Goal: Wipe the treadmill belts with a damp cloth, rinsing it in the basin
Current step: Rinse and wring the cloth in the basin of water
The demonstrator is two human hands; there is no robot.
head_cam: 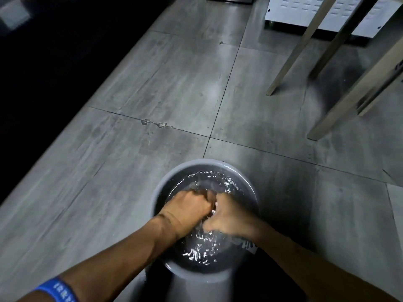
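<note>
A: Head view, the only one. Basin (160, 188) sits on the grey tiled floor (152, 83), low centre of frame. Water (200, 251) inside is churned, with bright ripples.

B: Hands?

A: Both are in the basin, knuckles close together. Left hand (187, 209) is fisted, fingers curled down into the water. Right hand (231, 219) is likewise curled. Between and beyond them lies a dark bunched mass, which I read as the cloth (207, 186), mostly submerged. Both hands appear to grip it, though blur hides the fingertips.

B: Treadmill belts?

A: None identifiable. Far left is black, too dark to tell. Pale wooden legs (327, 51) stand upper right, well apart from the basin, with a white vented panel (305, 12) behind them. A blue wristband (54, 289) sits on the left forearm.

B: Step?

A: Judged: rinsing, mid-scrub.

B: Risks?

A: Vigorous wringing could slop water over the rim onto smooth tile, making a slip hazard. There are already small wet marks (157, 123) at a grout line. An under-wrung cloth would drip and over-wet a belt. Pressing on the rim could tip the basin.
</note>
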